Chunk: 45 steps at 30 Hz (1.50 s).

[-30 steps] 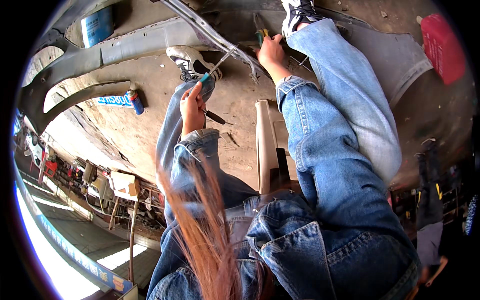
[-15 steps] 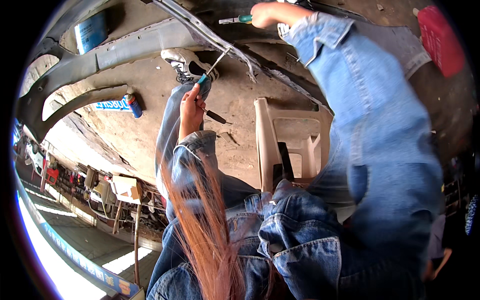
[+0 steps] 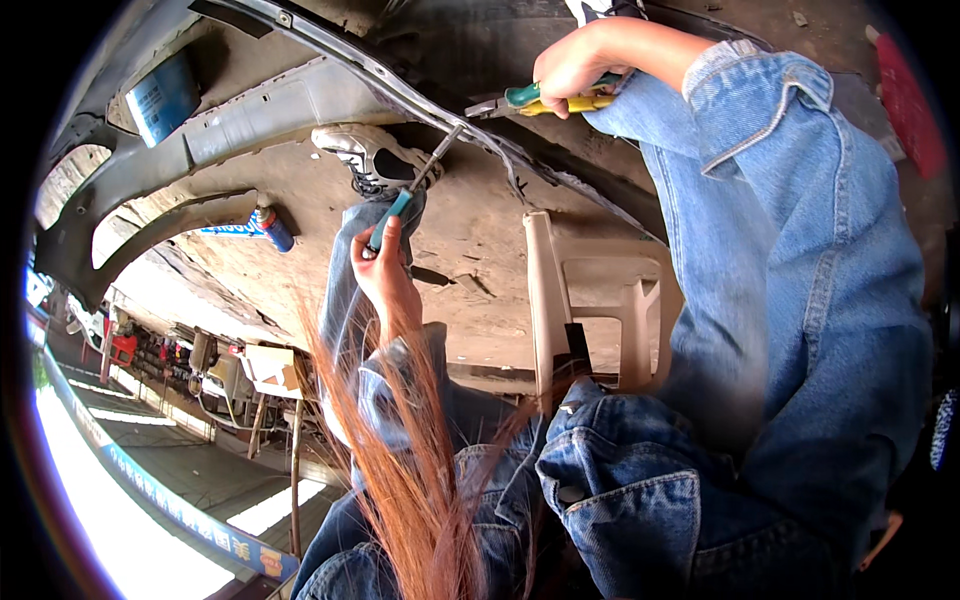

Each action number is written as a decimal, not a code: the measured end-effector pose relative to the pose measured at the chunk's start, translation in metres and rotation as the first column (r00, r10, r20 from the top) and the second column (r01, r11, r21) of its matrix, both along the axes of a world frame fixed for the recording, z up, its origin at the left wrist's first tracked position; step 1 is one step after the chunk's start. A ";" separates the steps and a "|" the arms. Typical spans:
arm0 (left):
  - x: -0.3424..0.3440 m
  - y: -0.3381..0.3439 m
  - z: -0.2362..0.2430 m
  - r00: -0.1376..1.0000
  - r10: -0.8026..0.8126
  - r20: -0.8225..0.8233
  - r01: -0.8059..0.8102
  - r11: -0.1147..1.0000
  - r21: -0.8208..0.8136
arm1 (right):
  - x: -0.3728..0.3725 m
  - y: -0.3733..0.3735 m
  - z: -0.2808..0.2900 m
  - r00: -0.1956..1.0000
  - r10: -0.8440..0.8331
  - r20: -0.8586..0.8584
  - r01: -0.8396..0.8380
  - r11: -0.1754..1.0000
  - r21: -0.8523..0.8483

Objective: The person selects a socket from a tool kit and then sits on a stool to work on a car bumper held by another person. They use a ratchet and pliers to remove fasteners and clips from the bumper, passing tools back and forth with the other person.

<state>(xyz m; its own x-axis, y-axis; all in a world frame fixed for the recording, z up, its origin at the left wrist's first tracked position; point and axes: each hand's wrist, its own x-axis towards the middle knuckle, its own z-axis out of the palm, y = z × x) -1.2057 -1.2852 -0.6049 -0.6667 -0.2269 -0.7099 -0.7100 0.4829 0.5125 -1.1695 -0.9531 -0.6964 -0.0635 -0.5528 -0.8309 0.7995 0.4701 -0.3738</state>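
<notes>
Here, head view: left hand (image 3: 385, 280) wraps teal handle of screwdriver (image 3: 410, 195), grip closed around it, shaft angled up so tip meets edge of grey car bumper (image 3: 300, 105) at centre. Right hand (image 3: 580, 70) further right along same edge, grip closed on green-and-yellow pliers (image 3: 535, 100), jaws at bumper lip, likely steadying it. Beige plastic chair (image 3: 600, 300) on concrete floor below. Count: two tools, one per hand; one bumper; one chair; one spray can (image 3: 272, 228) at left; one sneaker (image 3: 365, 160) near the screwdriver.

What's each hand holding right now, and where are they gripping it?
The left hand holds a screwdriver by its teal handle; the right hand grips pliers by their green-and-yellow handles.
</notes>
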 end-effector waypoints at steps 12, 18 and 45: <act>-0.003 0.017 0.007 0.997 0.045 0.063 -0.046 0.999 0.004 | 0.009 -0.002 -0.028 0.990 -0.108 0.092 0.124 0.973 -0.193; -0.004 0.017 0.008 0.994 0.057 0.090 -0.058 0.998 0.004 | 0.012 0.001 -0.031 0.975 -0.153 0.161 0.195 0.938 -0.287; 0.021 -0.003 0.014 0.985 -0.158 -0.067 0.163 0.984 0.076 | 0.025 -0.024 -0.021 0.959 -0.272 0.081 0.284 0.920 -0.271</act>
